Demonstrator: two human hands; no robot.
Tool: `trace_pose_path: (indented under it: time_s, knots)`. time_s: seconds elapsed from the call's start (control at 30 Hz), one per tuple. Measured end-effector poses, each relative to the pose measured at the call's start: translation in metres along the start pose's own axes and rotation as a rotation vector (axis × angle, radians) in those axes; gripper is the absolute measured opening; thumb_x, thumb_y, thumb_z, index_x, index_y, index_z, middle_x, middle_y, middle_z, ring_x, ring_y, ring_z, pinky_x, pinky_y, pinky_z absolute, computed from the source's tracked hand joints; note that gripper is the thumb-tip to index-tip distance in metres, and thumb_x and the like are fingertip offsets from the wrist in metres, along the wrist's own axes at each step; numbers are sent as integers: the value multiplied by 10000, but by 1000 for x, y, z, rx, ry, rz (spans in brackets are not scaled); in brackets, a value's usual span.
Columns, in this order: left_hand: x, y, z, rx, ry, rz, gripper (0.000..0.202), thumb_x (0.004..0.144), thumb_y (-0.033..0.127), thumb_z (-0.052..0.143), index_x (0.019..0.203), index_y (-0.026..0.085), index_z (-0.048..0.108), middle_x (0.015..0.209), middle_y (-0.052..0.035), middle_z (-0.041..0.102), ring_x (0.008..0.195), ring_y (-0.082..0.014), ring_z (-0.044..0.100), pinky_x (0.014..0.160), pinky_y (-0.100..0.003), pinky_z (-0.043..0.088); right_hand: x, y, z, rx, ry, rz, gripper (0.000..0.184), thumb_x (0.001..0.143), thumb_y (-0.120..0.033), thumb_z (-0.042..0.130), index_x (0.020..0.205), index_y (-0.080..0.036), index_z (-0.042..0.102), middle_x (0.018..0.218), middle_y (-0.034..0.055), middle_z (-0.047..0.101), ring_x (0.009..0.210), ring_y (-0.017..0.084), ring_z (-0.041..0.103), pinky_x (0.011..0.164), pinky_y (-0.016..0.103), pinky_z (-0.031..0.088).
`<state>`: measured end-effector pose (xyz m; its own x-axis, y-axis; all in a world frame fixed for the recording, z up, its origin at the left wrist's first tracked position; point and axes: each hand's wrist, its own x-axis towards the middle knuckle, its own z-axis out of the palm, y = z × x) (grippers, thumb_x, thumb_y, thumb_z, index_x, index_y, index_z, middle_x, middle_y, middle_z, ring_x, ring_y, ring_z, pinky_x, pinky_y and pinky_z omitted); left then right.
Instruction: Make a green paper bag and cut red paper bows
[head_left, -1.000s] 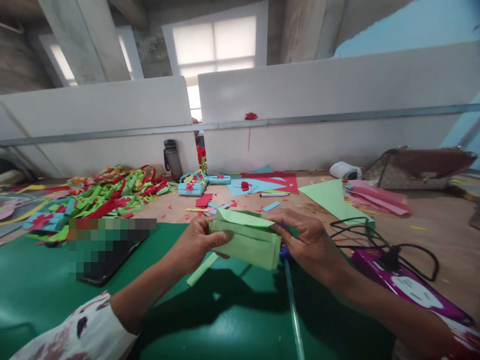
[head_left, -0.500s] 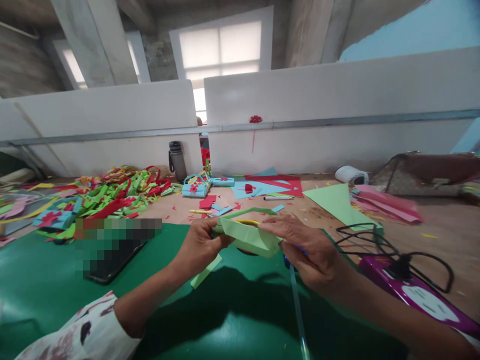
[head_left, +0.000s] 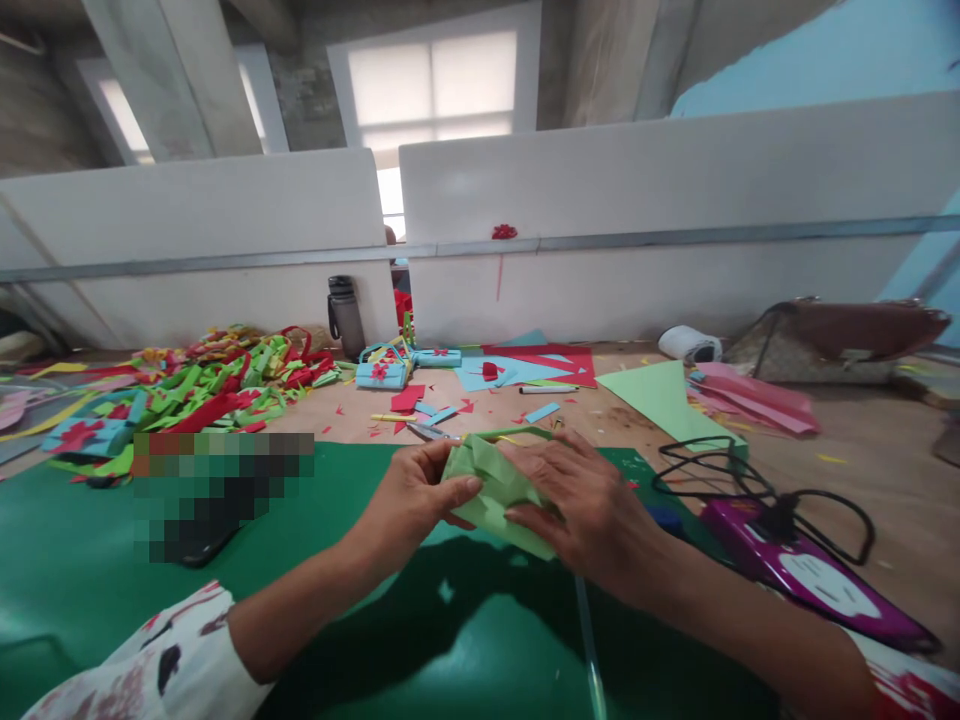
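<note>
Both my hands hold a light green folded paper box [head_left: 499, 495] above the green mat, its creased side turned towards me. My left hand [head_left: 424, 490] pinches the left end, thumb on the near face. Across the right part lies my right hand [head_left: 589, 500], with fingers over the top and thumb pressed on the front. A green paper strip [head_left: 517, 433] shows along the far upper edge. Below the right hand, a clear thin stick [head_left: 590, 645] runs down over the mat. The inside of the box is mostly hidden.
Left lies a dark phone [head_left: 210, 520], partly blurred out, near a heap of coloured paper strips [head_left: 247, 375]. Behind are small blue paper bags [head_left: 382, 372], a bottle [head_left: 345, 315] and a pen [head_left: 549, 390]. Right are a purple power strip [head_left: 810, 575], a black cable [head_left: 757, 470] and a handbag [head_left: 847, 345].
The green paper box has tilted, so its side faces me instead of its opening. My right hand has moved left onto its front. The loose green strip on the mat no longer shows.
</note>
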<state>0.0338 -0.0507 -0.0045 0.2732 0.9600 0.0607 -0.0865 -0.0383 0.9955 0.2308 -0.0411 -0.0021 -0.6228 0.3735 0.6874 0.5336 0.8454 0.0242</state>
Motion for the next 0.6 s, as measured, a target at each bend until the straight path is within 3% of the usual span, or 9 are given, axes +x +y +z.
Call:
trace_pose_path:
  time_s: [0.13,0.3,0.43,0.6]
  knots:
    - [0,0,1,-43,43,0,422,664,211,707,1053,124,568,837,-43,666,617,-122,617,525,-222,518,-4,2,5,95,-7,90,385,835,-151,524,1217,-113,494,1079,128,666,986,225,627,810,357,528]
    - [-3,3,1,-69,64,-35,642,651,161,717,1224,174,427,890,-40,661,695,-157,643,544,-239,524,-6,3,7,101,-22,161,355,843,-143,511,1196,-106,516,1044,130,679,943,237,646,771,364,542]
    - [-4,2,2,-104,85,-105,567,682,183,698,1185,179,437,907,-50,660,728,-166,647,551,-248,532,-6,3,9,94,-8,179,319,851,-153,498,1163,-102,546,988,132,695,871,247,665,712,376,554]
    - [-5,3,1,-90,130,-49,392,717,216,667,1047,198,457,912,-33,633,752,-165,636,571,-267,536,-8,3,8,125,18,195,280,870,-148,463,1126,-102,568,997,131,695,900,232,660,752,357,544]
